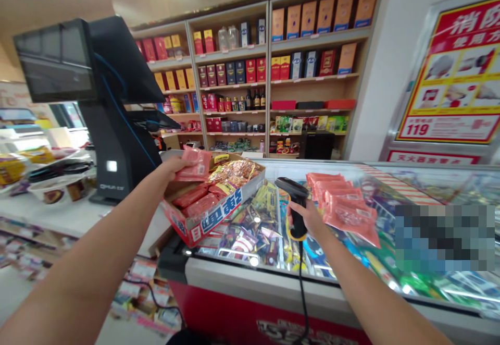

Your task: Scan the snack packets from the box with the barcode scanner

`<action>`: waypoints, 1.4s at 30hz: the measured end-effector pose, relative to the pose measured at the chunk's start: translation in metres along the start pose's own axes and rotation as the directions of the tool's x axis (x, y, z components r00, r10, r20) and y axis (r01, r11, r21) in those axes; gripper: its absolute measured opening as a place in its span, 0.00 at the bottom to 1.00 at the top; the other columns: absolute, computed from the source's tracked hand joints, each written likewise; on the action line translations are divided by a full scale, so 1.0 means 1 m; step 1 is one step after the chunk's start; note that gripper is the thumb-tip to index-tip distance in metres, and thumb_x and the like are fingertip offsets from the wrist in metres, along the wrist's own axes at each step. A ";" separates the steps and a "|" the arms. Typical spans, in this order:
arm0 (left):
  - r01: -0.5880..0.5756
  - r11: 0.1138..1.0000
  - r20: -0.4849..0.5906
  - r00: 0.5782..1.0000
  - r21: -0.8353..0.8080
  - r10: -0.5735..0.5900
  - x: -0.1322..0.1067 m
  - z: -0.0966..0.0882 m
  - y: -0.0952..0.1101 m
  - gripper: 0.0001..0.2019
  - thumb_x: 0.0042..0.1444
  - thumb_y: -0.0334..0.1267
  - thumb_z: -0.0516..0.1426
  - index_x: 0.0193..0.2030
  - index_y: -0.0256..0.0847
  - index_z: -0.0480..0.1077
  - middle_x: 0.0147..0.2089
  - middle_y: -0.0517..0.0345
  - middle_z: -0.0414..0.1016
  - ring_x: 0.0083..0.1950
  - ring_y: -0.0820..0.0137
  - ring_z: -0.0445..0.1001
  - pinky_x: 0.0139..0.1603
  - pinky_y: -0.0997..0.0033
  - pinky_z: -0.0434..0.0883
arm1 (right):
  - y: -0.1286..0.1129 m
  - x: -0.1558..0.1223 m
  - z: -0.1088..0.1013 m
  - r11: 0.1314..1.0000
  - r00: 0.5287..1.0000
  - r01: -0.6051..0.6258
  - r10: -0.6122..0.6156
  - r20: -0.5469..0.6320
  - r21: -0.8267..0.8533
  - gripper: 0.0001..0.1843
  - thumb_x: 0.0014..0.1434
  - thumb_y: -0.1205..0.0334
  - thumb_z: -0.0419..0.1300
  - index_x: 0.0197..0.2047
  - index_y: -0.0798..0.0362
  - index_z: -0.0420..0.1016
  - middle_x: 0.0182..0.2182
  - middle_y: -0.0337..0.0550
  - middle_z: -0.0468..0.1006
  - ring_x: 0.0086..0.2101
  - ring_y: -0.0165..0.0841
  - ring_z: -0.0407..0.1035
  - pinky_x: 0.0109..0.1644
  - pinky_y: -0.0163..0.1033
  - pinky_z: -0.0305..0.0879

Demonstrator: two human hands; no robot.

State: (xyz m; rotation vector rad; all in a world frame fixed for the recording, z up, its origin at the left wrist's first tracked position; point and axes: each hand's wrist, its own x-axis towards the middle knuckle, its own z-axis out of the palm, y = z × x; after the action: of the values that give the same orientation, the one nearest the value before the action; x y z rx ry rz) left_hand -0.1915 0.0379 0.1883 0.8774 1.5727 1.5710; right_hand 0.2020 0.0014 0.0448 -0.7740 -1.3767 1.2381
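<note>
My left hand (174, 167) is closed on a red snack packet (194, 164), held over an open cardboard box (219, 213) filled with more red packets and gold-wrapped snacks. My right hand (305, 219) grips a black handheld barcode scanner (294, 199) by its handle, its head pointing left toward the box and its cable hanging down. Just right of the scanner lies a stack of red packets (344, 207) on the glass lid of a chest freezer (273, 277). The box rests on the freezer's left corner.
A black point-of-sale terminal (97, 95) stands on the counter to the left, with bowls and wrapped goods beside it. Shelves (269, 74) of boxed goods and bottles fill the back wall. A red and yellow poster (457, 79) hangs at right.
</note>
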 end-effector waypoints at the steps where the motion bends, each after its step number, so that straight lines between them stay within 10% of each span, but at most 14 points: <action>1: 0.012 0.998 0.019 1.000 -0.059 -0.011 -0.009 0.010 0.004 0.10 0.44 0.24 0.65 0.33 0.33 0.71 0.23 0.54 0.75 0.23 0.66 0.75 0.31 0.61 0.77 | 0.000 0.000 0.000 1.000 1.000 -0.002 0.002 0.001 0.004 0.16 0.49 0.50 0.64 0.22 0.54 0.70 0.14 0.38 0.70 0.15 0.29 0.64 0.19 0.35 0.62; 6: 0.129 0.844 0.314 0.948 -0.521 0.049 -0.062 0.086 -0.012 0.08 0.54 0.23 0.57 0.40 0.33 0.72 0.32 0.51 0.79 0.31 0.66 0.79 0.41 0.59 0.79 | -0.003 -0.002 0.002 0.995 1.000 0.020 -0.019 -0.013 0.096 0.15 0.48 0.51 0.66 0.28 0.54 0.71 0.17 0.37 0.71 0.15 0.29 0.64 0.19 0.35 0.62; 15: 0.256 0.484 0.273 0.961 -0.837 -0.038 -0.103 0.219 -0.117 0.19 0.51 0.17 0.59 0.49 0.37 0.72 0.40 0.53 0.80 0.40 0.69 0.80 0.46 0.73 0.76 | -0.005 -0.003 -0.001 0.994 0.999 0.022 -0.017 -0.047 0.108 0.16 0.47 0.50 0.66 0.30 0.54 0.71 0.17 0.37 0.72 0.15 0.30 0.65 0.19 0.36 0.63; 35: 0.262 0.469 0.297 0.955 -0.844 0.001 -0.091 0.226 -0.146 0.19 0.51 0.20 0.60 0.49 0.38 0.71 0.40 0.54 0.80 0.39 0.70 0.79 0.44 0.74 0.74 | 0.007 0.002 -0.001 0.993 0.995 -0.089 0.092 -0.036 0.072 0.16 0.50 0.52 0.65 0.21 0.55 0.71 0.15 0.38 0.71 0.14 0.29 0.65 0.17 0.35 0.61; 42: 0.334 0.399 0.357 0.934 -0.854 -0.017 -0.095 0.231 -0.145 0.11 0.47 0.20 0.54 0.36 0.35 0.72 0.27 0.58 0.77 0.27 0.72 0.76 0.34 0.75 0.72 | 0.001 0.002 0.003 0.996 0.991 -0.070 0.076 -0.106 0.061 0.17 0.49 0.52 0.64 0.19 0.55 0.70 0.13 0.38 0.70 0.13 0.29 0.64 0.17 0.35 0.60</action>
State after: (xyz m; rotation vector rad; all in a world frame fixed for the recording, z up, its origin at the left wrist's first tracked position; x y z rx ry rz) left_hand 0.0605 0.0674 0.0500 0.2475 0.3588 1.6942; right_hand 0.1982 0.0021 0.0449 -0.8455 -1.2297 1.2681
